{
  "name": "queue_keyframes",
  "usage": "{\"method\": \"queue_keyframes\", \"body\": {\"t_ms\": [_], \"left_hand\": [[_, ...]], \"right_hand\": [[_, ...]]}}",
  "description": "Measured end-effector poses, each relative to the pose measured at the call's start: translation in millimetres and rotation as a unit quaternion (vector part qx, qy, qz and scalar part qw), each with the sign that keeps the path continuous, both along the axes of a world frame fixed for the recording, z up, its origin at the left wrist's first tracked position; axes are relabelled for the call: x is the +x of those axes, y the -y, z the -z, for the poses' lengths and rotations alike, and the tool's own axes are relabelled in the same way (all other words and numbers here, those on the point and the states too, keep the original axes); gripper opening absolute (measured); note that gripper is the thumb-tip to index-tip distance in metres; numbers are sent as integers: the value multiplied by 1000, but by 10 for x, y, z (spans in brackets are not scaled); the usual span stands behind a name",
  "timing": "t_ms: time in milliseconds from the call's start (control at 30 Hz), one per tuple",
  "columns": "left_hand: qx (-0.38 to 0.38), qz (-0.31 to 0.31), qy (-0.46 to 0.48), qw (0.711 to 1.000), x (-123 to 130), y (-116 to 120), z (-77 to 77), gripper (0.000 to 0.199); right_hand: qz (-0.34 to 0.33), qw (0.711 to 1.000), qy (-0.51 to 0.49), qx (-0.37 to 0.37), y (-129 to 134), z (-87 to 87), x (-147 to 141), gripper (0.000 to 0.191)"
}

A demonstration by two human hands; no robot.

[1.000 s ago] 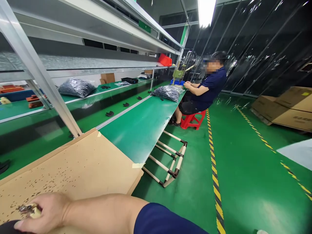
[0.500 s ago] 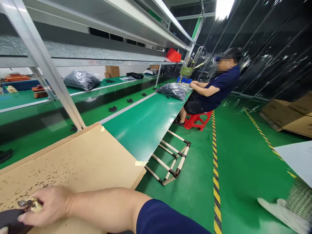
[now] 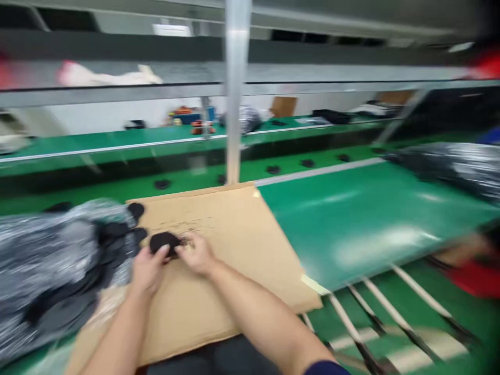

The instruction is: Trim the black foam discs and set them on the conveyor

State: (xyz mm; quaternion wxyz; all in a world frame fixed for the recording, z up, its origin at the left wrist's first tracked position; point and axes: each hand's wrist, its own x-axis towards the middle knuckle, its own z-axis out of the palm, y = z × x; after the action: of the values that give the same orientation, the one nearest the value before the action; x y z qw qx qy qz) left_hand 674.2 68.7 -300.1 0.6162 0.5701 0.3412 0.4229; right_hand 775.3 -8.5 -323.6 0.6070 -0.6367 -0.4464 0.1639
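Observation:
My left hand (image 3: pixel 149 268) grips a flat, rounded black piece (image 3: pixel 163 243) by its near left edge, with the thumb on top. At the piece's right edge, my right hand (image 3: pixel 198 255) is closed around a small tool (image 3: pixel 188 243) with a pale yellow handle; motion blur hides its exact kind. Both hands are above a sheet of brown cardboard (image 3: pixel 238 271), where dark crumbs (image 3: pixel 191 225) lie scattered beyond them. To the left, a clear plastic bag (image 3: pixel 50 245) spills flat black pieces (image 3: pixel 113 234) close to my left hand.
An upright metal post (image 3: pixel 236 94) rises behind the cardboard. Past it runs a green belt (image 3: pixel 203 179) carrying several black pieces. To the right stretches a green tabletop (image 3: pixel 324 208) with another filled plastic bag (image 3: pixel 461 161). Shelves (image 3: pixel 351 73) hang above.
The view has swung left and down, away from the seated co-worker. My left hand and the black piece now show fully; the right hand still holds the tool beside it.

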Motion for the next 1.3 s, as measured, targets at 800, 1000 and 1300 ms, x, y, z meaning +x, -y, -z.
{"method": "queue_keyframes", "body": {"t_ms": [800, 1000, 1300], "left_hand": [[-385, 89, 344, 852, -281, -383, 100, 3], [-308, 12, 267, 913, -168, -424, -4, 31], [-187, 12, 208, 960, 201, -1079, -454, 31]], "right_hand": [[-43, 988, -128, 68, -115, -77, 74, 34], [16, 994, -67, 89, -86, -94, 125, 28], [189, 974, 38, 116, -114, -73, 480, 27]]}}
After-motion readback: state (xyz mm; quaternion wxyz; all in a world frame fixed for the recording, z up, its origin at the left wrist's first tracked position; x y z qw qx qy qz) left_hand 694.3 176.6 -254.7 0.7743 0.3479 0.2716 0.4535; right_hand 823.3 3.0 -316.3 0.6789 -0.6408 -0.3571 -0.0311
